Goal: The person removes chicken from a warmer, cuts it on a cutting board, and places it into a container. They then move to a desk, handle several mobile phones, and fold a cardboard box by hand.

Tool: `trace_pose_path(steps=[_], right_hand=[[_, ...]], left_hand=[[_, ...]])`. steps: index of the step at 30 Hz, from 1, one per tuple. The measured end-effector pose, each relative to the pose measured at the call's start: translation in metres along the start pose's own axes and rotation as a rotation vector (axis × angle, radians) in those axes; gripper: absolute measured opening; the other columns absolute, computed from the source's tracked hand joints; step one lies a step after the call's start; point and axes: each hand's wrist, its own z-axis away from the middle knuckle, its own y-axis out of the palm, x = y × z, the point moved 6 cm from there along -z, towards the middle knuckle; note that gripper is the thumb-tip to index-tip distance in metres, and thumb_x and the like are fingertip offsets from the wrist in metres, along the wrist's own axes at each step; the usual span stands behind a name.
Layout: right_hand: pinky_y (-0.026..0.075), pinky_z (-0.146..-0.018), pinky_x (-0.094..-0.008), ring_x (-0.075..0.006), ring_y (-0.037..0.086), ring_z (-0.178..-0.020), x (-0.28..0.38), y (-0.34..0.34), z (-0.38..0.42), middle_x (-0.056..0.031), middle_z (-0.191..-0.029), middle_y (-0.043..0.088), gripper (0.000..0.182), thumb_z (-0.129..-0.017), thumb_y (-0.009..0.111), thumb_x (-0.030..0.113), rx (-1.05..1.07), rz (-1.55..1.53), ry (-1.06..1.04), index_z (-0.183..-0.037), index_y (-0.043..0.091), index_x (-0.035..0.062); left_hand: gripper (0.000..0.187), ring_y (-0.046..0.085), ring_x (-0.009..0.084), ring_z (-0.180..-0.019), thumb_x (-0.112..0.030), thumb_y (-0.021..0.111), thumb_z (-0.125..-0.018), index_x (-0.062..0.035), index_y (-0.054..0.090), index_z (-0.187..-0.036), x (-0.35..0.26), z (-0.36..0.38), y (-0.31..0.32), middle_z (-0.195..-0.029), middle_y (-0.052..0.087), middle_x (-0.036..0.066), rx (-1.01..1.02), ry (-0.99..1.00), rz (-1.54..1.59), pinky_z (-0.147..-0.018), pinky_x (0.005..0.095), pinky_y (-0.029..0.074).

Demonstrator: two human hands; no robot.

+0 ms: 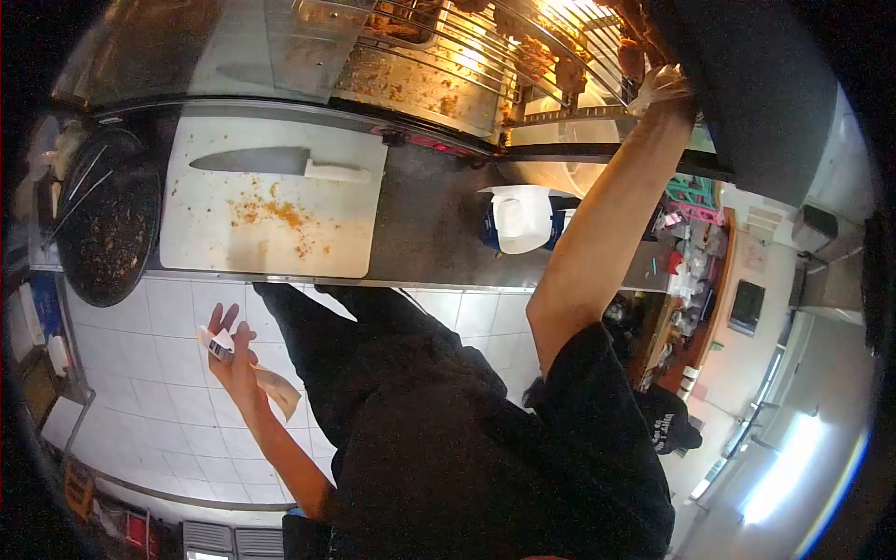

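My left hand (235, 366) is low at the left, over the tiled floor. Its fingers are closed around a small brown paper bag (278, 392) with a white, dark-printed part showing at the fingers. My right hand (663, 86), in a clear plastic glove, reaches up to the wire rack (467, 47) of a lit warming cabinet. A browned piece of fried food (632, 60) is right beside its fingers. The glove and the cabinet edge hide whether the fingers grip anything. More fried pieces (569, 75) lie on the rack.
A white cutting board (201, 219) with crumbs holds a large knife (252, 160). Left of it is a round black pan (107, 224) with crumbs and tongs. A white container (521, 219) stands on the dark counter (429, 215). Another person wearing a black cap (667, 420) is at the right.
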Motion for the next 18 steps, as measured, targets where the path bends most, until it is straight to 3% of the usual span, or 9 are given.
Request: trace_pose_path(steps=[18], right_hand=[[0.039, -0.104, -0.0462, -0.0292, 0.052, -0.122, -0.013, -0.017, -0.012, -0.0146, -0.135, 0.055, 0.058, -0.091, 0.047, 0.046, -0.018, -0.093, 0.064, -0.135, 0.050, 0.0085]], left_hand=[[0.047, 0.058, 0.0058, -0.073, -0.009, 0.069, -0.085, -0.0068, 0.057, -0.130, 0.019, -0.007, -0.020, -0.121, 0.065, 0.011, -0.035, -0.002, 0.040, -0.047, 0.0138, 0.037]])
